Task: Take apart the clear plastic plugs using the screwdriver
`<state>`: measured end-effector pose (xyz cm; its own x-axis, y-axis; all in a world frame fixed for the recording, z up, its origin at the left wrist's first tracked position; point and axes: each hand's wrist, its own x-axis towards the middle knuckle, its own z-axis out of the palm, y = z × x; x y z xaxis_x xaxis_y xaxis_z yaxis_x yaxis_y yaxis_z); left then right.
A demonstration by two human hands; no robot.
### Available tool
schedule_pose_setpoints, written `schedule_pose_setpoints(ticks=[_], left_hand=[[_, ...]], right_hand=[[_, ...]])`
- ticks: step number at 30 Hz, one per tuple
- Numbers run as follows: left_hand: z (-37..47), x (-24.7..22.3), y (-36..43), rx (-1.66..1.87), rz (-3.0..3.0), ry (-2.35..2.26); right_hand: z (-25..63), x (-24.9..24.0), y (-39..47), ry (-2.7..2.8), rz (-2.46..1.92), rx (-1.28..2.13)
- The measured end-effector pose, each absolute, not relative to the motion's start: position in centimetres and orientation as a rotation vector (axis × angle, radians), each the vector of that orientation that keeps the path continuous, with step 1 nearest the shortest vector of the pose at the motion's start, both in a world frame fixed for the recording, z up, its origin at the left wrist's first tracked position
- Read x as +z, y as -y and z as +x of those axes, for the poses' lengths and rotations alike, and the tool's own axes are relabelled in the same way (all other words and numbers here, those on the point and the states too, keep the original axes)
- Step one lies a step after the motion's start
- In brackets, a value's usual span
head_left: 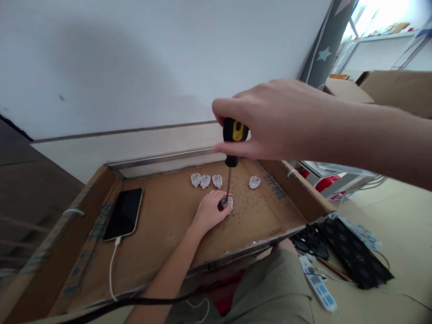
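My right hand (251,119) is wrapped round the black and yellow handle of a screwdriver (232,135), held upright. Its metal shaft runs down to a small whitish plug (228,204), which looks like a plug with metal pins. On the cardboard, my left hand (212,209) pinches that plug between thumb and fingers, hiding part of it. Behind it stand several similar plugs (205,181), pins up, with one more plug (254,182) off to the right. Tiny dark screws (245,200) lie scattered beside my left hand.
A cardboard tray (162,216) with raised sides forms the work surface, close to a white wall (135,67). On its left lies a phone (124,213) with a white cable (112,270). A power strip (317,283) and black items (357,252) are on the floor at right.
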<state>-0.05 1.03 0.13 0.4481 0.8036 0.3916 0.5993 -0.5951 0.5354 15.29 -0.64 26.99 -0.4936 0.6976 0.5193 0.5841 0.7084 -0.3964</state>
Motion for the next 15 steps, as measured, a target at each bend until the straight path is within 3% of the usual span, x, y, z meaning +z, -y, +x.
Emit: schedule_pose_setpoints(ticks=[5, 7, 11, 13, 15], left_hand=[[-0.1, 0.2, -1.0, 0.859, 2.392, -1.204], [-0.1, 0.2, -1.0, 0.858, 2.389, -1.210], [-0.1, 0.3, -1.0, 0.874, 2.376, -1.226], [-0.1, 0.2, -1.0, 0.880, 2.377, -1.220], [-0.1, 0.2, -1.0, 0.885, 2.381, -1.208]], right_hand=[[16.0, 27.2, 0.4, 2.604, -0.966, 0.430], [15.9, 27.1, 0.5, 2.540, -1.042, 0.254], [15.8, 27.1, 1.1, 2.410, -1.324, -0.424], [16.1, 27.5, 1.3, 2.571, -1.290, -0.490], [16.6, 28.1, 1.3, 2.751, -1.225, -0.338]])
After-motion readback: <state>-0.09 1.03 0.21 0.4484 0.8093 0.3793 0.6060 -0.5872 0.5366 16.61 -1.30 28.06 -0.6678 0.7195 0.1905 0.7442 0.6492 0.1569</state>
